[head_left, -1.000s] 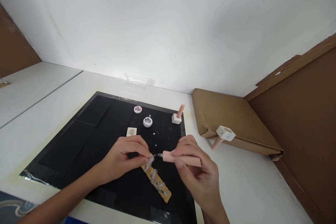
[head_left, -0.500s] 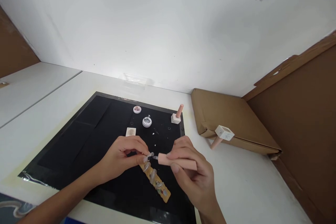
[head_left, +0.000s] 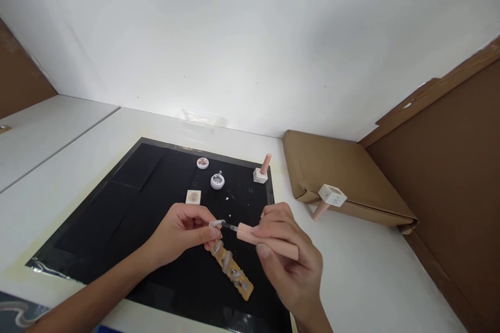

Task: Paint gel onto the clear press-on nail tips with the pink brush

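Between its thumb and fingers, my left hand (head_left: 187,229) pinches a small whitish false nail (head_left: 217,223). My right hand (head_left: 291,255) grips the pink cap of a nail polish brush (head_left: 267,240), whose bristle tip points left and meets the nail's right end. Just below my left fingers lies a yellowish strip (head_left: 233,273) slanting to the lower right, with several clear false nails on it. Part of this strip's upper end is hidden by my left hand. Behind that hand stands a white square bottle (head_left: 193,197) without its cap.
On the black mat (head_left: 109,208) are an open small round jar (head_left: 217,181), a round lid (head_left: 202,163) and a pink-capped polish bottle (head_left: 261,174). Another bottle (head_left: 332,195) leans upside down against the cardboard box (head_left: 344,171) at right. A white wall rises behind.
My left hand has turned the false nail flatter and lifted it slightly off the strip's end. The brush has shifted a little right and tilted, its tip still at the nail.
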`<control>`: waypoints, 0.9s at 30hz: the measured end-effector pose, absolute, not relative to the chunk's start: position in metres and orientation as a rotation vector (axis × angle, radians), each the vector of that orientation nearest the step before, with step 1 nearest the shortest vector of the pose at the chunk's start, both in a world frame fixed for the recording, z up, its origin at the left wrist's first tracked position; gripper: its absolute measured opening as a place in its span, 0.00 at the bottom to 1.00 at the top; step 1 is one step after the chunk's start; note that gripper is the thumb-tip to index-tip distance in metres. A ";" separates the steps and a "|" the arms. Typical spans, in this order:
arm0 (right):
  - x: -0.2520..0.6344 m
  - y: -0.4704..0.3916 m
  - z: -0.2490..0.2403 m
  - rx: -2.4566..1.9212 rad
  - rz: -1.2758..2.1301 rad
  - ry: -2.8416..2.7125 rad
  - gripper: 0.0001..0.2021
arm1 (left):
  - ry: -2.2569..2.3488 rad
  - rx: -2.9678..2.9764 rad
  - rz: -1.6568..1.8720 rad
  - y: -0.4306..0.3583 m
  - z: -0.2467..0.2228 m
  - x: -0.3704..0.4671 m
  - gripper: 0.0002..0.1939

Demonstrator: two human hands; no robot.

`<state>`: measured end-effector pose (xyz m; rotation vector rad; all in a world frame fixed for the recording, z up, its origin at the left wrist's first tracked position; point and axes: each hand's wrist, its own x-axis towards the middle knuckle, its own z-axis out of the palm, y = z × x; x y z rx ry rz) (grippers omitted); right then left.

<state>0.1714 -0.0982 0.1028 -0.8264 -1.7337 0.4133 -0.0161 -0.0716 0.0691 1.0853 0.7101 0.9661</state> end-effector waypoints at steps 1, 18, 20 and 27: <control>0.171 -0.098 0.103 -0.830 0.410 -1.758 0.11 | 0.705 1.068 0.959 -0.072 0.069 -0.016 0.11; 0.173 -0.099 0.092 -0.852 0.913 -1.328 0.06 | 0.722 0.979 1.063 -0.070 0.065 -0.013 0.05; 0.170 -0.099 0.091 -0.863 1.078 -1.265 0.06 | 0.757 0.977 1.040 -0.069 0.065 -0.013 0.06; 0.167 -0.097 0.095 -0.860 1.229 -1.226 0.05 | 0.812 0.977 1.075 -0.069 0.067 -0.015 0.04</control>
